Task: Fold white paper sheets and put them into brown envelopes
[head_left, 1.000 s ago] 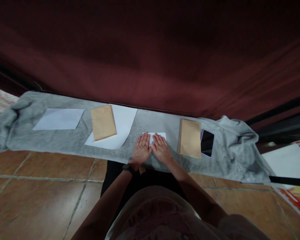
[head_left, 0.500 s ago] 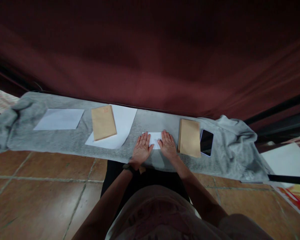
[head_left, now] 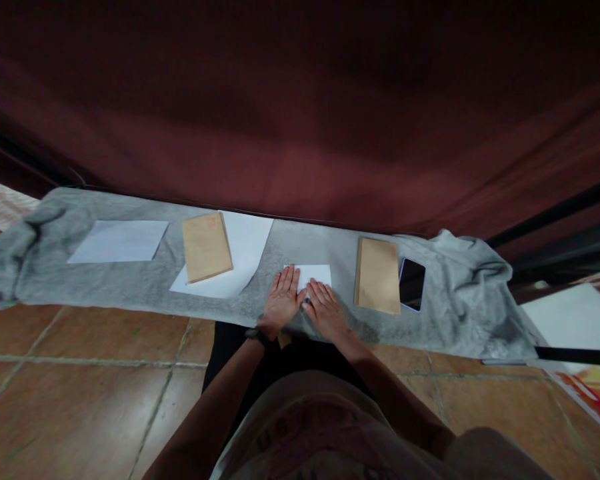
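Under the maroon curtain (head_left: 300,133), on a soft grey cloth (head_left: 310,243) spread over the tiled floor (head_left: 80,373), the folded white paper (head_left: 319,273) at our twelve o'clock seems light, limp and crease-prone, best pinched at its bare far edge, while our left hand (head_left: 283,301) and right hand (head_left: 326,311) press it flat, fingers straight and together.

A dark watch (head_left: 257,335) bands the wrist of the left hand (head_left: 281,301), with bare forearms, pale lettered shirt (head_left: 320,427) and black trousers (head_left: 230,353).
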Demonstrator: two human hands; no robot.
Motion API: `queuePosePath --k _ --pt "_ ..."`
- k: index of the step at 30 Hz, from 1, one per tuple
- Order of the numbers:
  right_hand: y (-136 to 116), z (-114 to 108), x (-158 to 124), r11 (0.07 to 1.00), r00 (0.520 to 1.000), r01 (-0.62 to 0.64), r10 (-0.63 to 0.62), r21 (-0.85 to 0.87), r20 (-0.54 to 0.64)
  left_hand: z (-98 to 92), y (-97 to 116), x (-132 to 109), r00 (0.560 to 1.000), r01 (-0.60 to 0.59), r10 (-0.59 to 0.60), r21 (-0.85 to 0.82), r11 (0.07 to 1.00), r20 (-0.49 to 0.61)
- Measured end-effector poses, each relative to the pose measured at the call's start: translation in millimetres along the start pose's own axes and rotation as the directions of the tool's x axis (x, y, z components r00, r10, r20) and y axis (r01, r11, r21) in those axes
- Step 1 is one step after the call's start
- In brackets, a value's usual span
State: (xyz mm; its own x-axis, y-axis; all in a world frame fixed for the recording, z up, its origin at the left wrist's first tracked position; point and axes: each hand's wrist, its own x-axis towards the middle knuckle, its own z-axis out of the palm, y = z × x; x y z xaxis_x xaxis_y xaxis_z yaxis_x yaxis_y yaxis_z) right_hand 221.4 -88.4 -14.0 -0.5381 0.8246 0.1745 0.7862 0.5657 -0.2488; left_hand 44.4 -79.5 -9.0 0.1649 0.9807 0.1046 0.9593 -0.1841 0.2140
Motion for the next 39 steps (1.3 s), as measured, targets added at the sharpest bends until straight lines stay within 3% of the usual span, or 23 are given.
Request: queuePosePath --k 16,30,34,37,39 --pt "37.6 1.9 24.0 0.990 0.987 -0.142 0.141 -0.014 -0.072 2.5 -1.3 -0.5 0.999 -0.010 0.010 0.001 1.000 -0.030" --pt "18.0 -14.7 -37.5 1.000 0.999 -0.027 0.027 0.015 -0.036 1.0 -0.2 0.7 0.999 -0.012 0.012 0.008 1.000 -0.035" --pt "22.6 -17.5 -42.5 0.997 0.998 0.010 -0.005 0.080 -0.057 -1.0 9.3 3.0 0.987 -0.160 0.160 -0.041 0.986 -0.007" --pt "24.6 -16.9 -44.8 0.993 0.996 0.025 -0.015 0.115 -0.085 -0.5 25.0 7.0 0.944 -0.322 0.327 -0.109 0.940 0.033" --pt "25.3 -15.8 -45.4 0.991 0.995 0.025 -0.012 0.130 -0.099 1.4 35.0 11.4 0.924 -0.368 0.378 -0.138 0.919 0.052"
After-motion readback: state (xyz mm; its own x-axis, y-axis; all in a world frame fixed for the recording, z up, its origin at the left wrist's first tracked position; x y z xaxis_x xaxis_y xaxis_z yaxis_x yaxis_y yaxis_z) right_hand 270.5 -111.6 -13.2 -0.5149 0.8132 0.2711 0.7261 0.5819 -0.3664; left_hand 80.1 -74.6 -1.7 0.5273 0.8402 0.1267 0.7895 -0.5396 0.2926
